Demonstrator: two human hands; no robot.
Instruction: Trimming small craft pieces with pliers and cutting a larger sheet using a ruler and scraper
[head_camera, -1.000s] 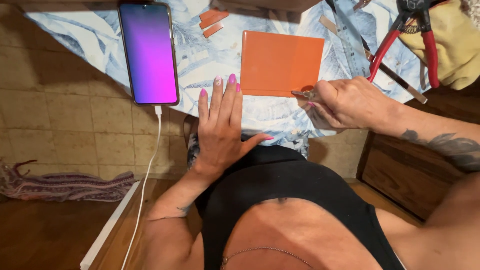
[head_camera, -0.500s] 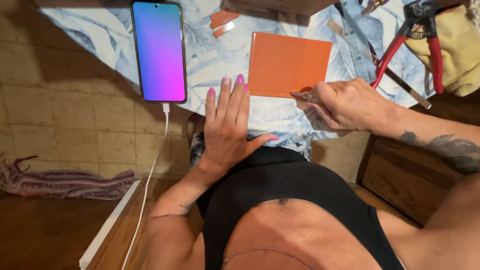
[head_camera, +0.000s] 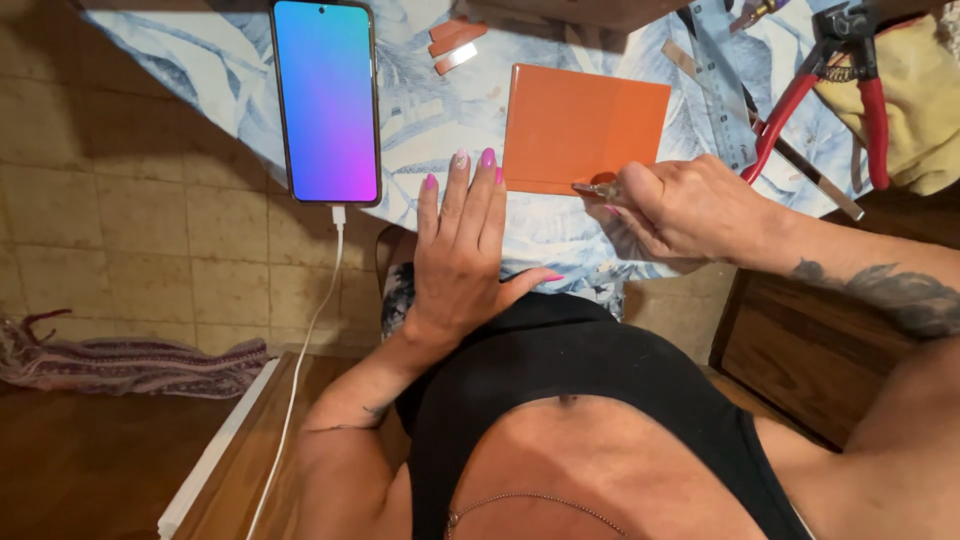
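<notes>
Two hands at work over a desk (head_camera: 560, 240) covered with a pale blue leaf-print cloth. One orange square tile (head_camera: 585, 125) lies flat on the cloth, ahead of the person and a little right of centre, its edges roughly square to the desk front. Right hand (head_camera: 690, 210) is curled in a closed grip around a small metal-tipped tool (head_camera: 595, 188), likely a scoring cutter; tip rests at the tile's near edge, close to the middle of that edge. Tool shaft lies nearly sideways, pointing left from the fist, so the tile sits forward and slightly left of the right grip. Left hand (head_camera: 465, 250) lies flat on the cloth, fingers spread and straight, holding nothing; its fingertips end just beside the tile's near-left corner, whether touching it cannot be told. Right hand is the one in contact through the tool; left is close alongside. One smartphone (head_camera: 327, 100) with a lit purple-blue screen lies to the left of the tile, well apart, one white cable (head_camera: 310, 320) hanging from it over the desk edge. About three small orange tile offcuts (head_camera: 455, 42) at the far side. One pair of red-handled pliers (head_camera: 820, 85) and one metal ruler (head_camera: 725, 85) to the right, next to a yellow cloth (head_camera: 915, 100).
</notes>
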